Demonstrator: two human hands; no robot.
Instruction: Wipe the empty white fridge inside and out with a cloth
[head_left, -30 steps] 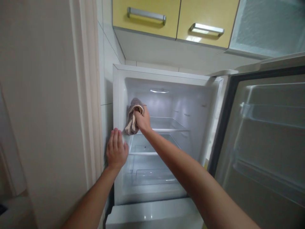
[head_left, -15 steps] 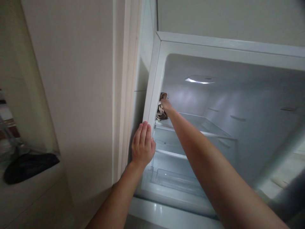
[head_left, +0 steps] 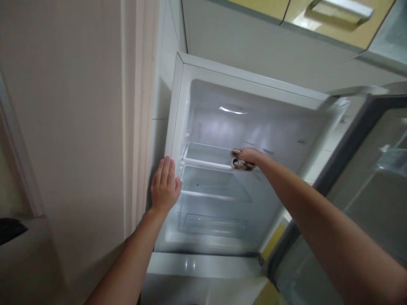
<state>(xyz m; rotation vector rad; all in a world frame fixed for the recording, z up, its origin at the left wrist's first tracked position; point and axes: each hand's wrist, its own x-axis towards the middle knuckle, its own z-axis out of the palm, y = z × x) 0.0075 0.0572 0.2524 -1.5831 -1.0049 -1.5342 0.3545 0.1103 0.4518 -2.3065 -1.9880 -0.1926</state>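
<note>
An open white fridge fills the middle of the view, lit inside, with bare glass shelves. My right hand reaches in and grips a crumpled brown and cream cloth, pressed on the front edge of the upper glass shelf. My left hand lies flat on the fridge's left front frame, fingers stretched upward and together, holding nothing.
The fridge door stands open at the right, with door racks. Yellow wall cupboards with metal handles hang above. A cream wall and door trim close the left side. A dark object lies on a low ledge at far left.
My right hand has carried the cloth from the fridge's inner left wall rightward onto the upper shelf's edge. My left hand stays on the frame. The view has shifted up and to the right.
</note>
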